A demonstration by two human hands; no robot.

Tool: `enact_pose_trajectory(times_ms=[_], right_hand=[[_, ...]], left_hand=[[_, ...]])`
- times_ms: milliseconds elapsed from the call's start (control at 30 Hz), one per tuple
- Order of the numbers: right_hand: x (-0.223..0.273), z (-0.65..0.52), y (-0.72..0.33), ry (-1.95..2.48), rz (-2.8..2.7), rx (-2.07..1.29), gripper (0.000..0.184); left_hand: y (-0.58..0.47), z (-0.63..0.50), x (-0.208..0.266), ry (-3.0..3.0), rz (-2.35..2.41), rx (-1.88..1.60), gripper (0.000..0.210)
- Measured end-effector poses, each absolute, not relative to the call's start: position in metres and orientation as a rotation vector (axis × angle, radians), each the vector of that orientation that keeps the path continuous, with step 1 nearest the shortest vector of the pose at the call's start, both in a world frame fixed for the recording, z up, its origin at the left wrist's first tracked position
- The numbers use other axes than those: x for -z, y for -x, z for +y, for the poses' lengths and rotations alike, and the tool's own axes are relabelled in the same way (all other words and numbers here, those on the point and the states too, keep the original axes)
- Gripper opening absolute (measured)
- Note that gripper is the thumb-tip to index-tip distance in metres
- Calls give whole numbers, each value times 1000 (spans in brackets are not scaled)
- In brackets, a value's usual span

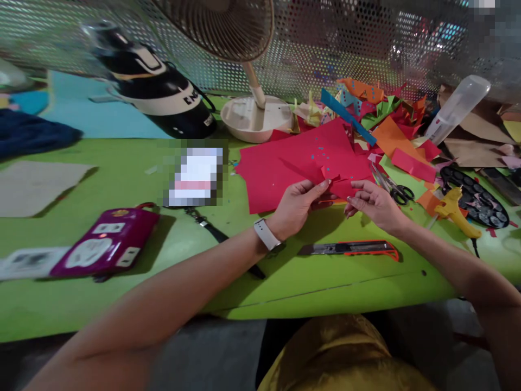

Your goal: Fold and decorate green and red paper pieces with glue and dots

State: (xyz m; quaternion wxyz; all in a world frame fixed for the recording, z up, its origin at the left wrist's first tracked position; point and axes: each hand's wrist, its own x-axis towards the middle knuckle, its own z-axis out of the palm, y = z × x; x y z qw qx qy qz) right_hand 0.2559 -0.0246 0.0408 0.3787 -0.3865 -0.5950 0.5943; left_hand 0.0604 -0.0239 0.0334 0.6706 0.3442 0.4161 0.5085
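Observation:
My left hand (296, 209), with a white watch band at the wrist, is closed with thumb and fingers on a small piece of red paper (329, 172). My right hand (376, 206) is just to the right of it, fingers bent and slightly apart, with nothing clearly visible in them. Under and behind both hands lies a large red paper sheet (280, 174) scattered with small blue bits. A red-orange utility knife (354, 248) lies in front of the hands. Black-handled scissors (401, 193) rest just beyond my right hand.
Paper scraps (386, 108) pile at the back right. A yellow glue gun (458, 212) and a black round-welled tray (476, 198) are at right. A fan (256, 117), a leaning black bottle (163, 92), a phone (197, 176) and a purple device (106, 241) stand or lie leftward.

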Motion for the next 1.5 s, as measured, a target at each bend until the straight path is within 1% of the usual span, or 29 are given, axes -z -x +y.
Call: enact_pose_trajectory(times_ms=[100,167,267,400,500,633,767,900,1000,1133,1300,1500], right_hand=[[-45,-25,-261,988,-1591,-1462,43],[-49,-23,-266,1013,-1640,-1328,36],[-52,-19,-274,994,-1747,-983,29],[-52,-15,-278,732,-2107,-417,33],[-51,-15,-279,577,-2311,-227,28],[-54,-20,-279,578,-2465,-257,27],[-56,-24,-278,620,-2432,-281,26],[-49,-21,-277,666,-2409,-223,17],[-44,-18,-277,629,-2369,-295,15],[-40,-18,-276,667,-2269,-472,14],[-40,-21,-271,788,-2182,-686,9],[-46,-29,-262,988,-2128,-649,14]], left_hand=[[-56,-18,-35,-749,917,-1141,31],[-53,-15,-35,-746,894,-1118,28],[-50,-12,-35,-736,861,-1083,22],[-49,-13,-35,-740,813,-1029,16],[-50,-15,-36,-761,800,-964,16],[-52,-18,-36,-752,786,-928,20],[-53,-20,-36,-727,760,-899,25],[-55,-23,-36,-702,734,-879,32],[-57,-25,-37,-721,724,-875,36],[-61,-29,-39,-731,748,-895,32],[-64,-30,-36,-715,740,-922,26],[-69,-36,-30,-709,724,-1018,28]])
